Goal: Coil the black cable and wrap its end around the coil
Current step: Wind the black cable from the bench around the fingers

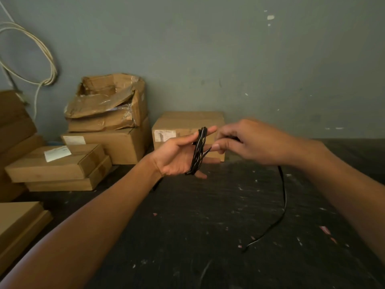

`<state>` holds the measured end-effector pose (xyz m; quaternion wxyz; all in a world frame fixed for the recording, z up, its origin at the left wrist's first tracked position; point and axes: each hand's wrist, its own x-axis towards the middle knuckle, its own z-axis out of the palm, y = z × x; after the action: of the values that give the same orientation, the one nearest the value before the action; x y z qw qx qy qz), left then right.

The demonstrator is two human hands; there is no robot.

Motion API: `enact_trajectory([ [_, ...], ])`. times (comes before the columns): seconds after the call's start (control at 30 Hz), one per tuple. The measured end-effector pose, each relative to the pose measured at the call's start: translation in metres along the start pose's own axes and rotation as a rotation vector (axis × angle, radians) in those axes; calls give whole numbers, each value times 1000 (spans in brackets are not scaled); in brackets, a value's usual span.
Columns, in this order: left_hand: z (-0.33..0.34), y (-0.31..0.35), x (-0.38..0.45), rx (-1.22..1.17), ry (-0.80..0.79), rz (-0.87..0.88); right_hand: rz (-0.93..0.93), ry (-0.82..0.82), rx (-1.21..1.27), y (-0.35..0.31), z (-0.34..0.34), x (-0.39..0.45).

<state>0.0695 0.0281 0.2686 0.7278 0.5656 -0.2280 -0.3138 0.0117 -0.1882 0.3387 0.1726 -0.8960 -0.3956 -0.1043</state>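
A dark, scuffed work surface (208, 215) carries pale flecks and small pink scraps (325, 229). Behind it stands a grey-green painted wall (208, 49) with chipped white spots. A loop of off-white cord (49, 59) hangs on the wall at the left. Brown cardboard boxes are stacked along the left side: a torn, crushed open carton (108, 101) sits on a larger closed carton (116, 142); two flat cartons (58, 163) lie stacked in front, the upper bearing a white label (57, 153). A single labelled carton (183, 126) stands against the wall near the centre.
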Motion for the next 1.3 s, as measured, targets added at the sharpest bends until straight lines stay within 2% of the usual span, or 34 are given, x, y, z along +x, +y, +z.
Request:
enact_trajectory([
  [0.2, 11, -4, -3, 95, -128, -110, 32, 130, 25, 9, -18, 13],
  [0.33, 14, -4, -6, 74, -217, -106, 15, 158, 64, 13, -23, 15],
  [0.43, 13, -4, -6, 71, -188, -97, 11, 160, 126, 14, -22, 14],
  [0.6, 10, -8, -8, 34, -35, -58, -10, 71, 293, 14, -21, 12],
  [0.77, 16, -7, -11, 46, -173, -62, 16, 100, 212, 27, -18, 17],
  [0.93, 26, 0, -11, 86, -270, -91, 19, 131, 370, 38, -9, 17],
  [1.13, 25, 7, -14, 211, -225, -184, -12, 207, 524, 47, -2, 14],
  [1.3, 29, 10, -15, 165, -270, -135, 13, 198, 611, 52, 15, 17],
])
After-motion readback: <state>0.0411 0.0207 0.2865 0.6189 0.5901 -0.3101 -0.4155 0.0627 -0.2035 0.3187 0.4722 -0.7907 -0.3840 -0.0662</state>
